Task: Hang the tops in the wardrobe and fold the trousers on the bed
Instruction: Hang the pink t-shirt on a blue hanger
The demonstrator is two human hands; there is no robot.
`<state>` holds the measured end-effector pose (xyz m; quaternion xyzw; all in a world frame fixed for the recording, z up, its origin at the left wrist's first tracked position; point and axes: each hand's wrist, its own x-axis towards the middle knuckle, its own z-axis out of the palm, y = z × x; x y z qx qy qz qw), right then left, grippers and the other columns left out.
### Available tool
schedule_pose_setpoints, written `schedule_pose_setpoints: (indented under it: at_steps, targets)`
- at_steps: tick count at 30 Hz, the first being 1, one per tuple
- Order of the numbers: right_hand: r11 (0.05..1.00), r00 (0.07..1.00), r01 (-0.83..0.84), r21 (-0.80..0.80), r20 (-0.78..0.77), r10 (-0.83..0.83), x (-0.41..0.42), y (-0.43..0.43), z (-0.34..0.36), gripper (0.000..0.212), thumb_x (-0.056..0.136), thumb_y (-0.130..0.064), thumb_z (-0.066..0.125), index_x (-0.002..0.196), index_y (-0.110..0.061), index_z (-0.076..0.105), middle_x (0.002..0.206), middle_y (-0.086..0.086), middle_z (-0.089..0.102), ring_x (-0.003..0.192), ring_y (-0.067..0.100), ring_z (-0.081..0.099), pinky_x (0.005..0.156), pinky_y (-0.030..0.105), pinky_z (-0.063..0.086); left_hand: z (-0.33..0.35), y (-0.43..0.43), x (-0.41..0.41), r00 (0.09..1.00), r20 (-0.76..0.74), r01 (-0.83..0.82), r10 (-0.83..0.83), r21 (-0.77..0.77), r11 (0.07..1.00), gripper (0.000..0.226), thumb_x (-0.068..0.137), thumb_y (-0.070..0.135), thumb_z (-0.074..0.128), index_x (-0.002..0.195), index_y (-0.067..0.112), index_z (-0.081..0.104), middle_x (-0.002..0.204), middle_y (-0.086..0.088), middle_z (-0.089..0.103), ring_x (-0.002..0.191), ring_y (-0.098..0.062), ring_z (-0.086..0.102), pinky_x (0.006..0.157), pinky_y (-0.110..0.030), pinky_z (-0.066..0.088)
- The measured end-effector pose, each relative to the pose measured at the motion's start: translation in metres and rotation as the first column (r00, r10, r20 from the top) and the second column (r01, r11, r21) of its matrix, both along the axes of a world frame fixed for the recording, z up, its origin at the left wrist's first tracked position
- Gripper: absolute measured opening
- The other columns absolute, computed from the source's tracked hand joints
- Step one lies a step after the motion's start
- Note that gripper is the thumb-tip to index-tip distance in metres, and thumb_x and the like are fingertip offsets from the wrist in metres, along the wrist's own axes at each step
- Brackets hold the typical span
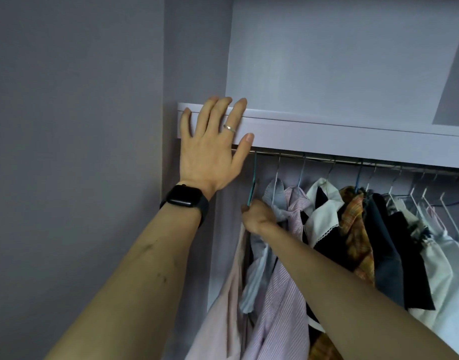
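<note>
Two hands are raised: the left hand [212, 141] lies flat, fingers [236, 113] spread, on the wardrobe shelf edge [327, 136]. The right hand [257, 215] grips a teal hanger [252, 187] reaching the rail [327, 160], with a pale pink top [223, 307] beneath and other hung tops [324, 219] alongside.

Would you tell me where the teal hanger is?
Head view, centre: teal hanger, held by the right hand, at the left end of the rail.

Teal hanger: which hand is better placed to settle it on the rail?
Right. The right hand grips the hanger just below the rail; the left hand rests flat on the shelf edge, holding nothing.
</note>
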<state>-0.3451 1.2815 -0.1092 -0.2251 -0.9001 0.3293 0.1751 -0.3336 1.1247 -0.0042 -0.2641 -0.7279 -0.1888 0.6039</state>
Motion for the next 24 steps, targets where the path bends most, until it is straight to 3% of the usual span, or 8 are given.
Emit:
schedule_pose_setpoints:
  at_steps: [4,9,13,17,19,24]
  targets:
    - [0.999,1.000,-0.024,0.024,0.002,0.024,-0.008,0.003,-0.018,0.058,0.101,-0.050,0.036,0.146,-0.015,0.032,0.139,0.024,0.049,0.127,0.040,0.050,0.109,0.044,0.040,0.000,0.001,0.001,1.000,0.008,-0.004,0.004,0.007,1.000,0.056,0.102,0.051,0.036,0.152,0.024,0.039,0.151,-0.004,0.045,0.145,-0.025,0.034,0.115,-0.058,0.020]
    - [0.991,1.000,-0.006,0.130,0.006,0.005,-0.010,0.000,-0.009,0.058,0.101,-0.035,0.042,0.150,-0.005,0.034,0.142,0.027,0.048,0.126,0.041,0.052,0.104,0.039,0.045,-0.002,0.000,0.005,0.999,0.038,0.002,-0.002,0.010,1.000,0.056,0.102,0.050,0.038,0.151,0.024,0.041,0.149,-0.003,0.046,0.144,-0.024,0.035,0.115,-0.058,0.020]
    - [0.985,1.000,0.018,0.170,0.000,-0.018,-0.016,-0.005,0.008,0.052,0.100,-0.032,0.042,0.140,0.000,0.047,0.136,0.024,0.056,0.120,0.040,0.058,0.098,0.038,0.050,0.001,-0.001,0.007,0.998,0.054,0.023,-0.024,0.015,1.000,0.055,0.100,0.050,0.040,0.149,0.025,0.044,0.145,-0.002,0.048,0.142,-0.023,0.036,0.114,-0.057,0.021]
    - [0.996,0.998,-0.021,0.087,-0.053,0.026,-0.019,-0.022,-0.003,0.057,0.099,-0.032,0.044,0.149,-0.006,0.033,0.131,0.023,0.059,0.108,0.043,0.065,0.092,0.051,0.056,0.003,-0.003,0.005,0.999,0.044,0.020,-0.021,0.008,1.000,0.054,0.100,0.049,0.040,0.148,0.024,0.044,0.144,-0.002,0.049,0.141,-0.024,0.036,0.114,-0.056,0.022]
    - [0.998,0.998,-0.015,0.068,-0.066,0.019,-0.016,-0.023,-0.009,0.055,0.100,-0.035,0.043,0.147,-0.008,0.035,0.132,0.025,0.057,0.110,0.044,0.063,0.094,0.052,0.054,0.001,-0.001,0.006,0.998,0.057,0.035,-0.036,0.008,0.999,0.054,0.101,0.049,0.039,0.148,0.024,0.044,0.145,-0.002,0.048,0.142,-0.024,0.035,0.115,-0.056,0.021]
    - [1.000,1.000,-0.003,0.021,-0.016,0.003,0.019,-0.021,-0.009,0.048,0.100,-0.048,0.041,0.131,-0.012,0.052,0.136,0.020,0.055,0.126,0.039,0.053,0.102,0.040,0.046,-0.004,-0.003,0.010,0.986,0.147,0.078,-0.075,-0.016,0.997,0.056,0.102,0.047,0.039,0.153,0.023,0.038,0.155,-0.004,0.040,0.150,-0.024,0.025,0.120,-0.057,0.011]
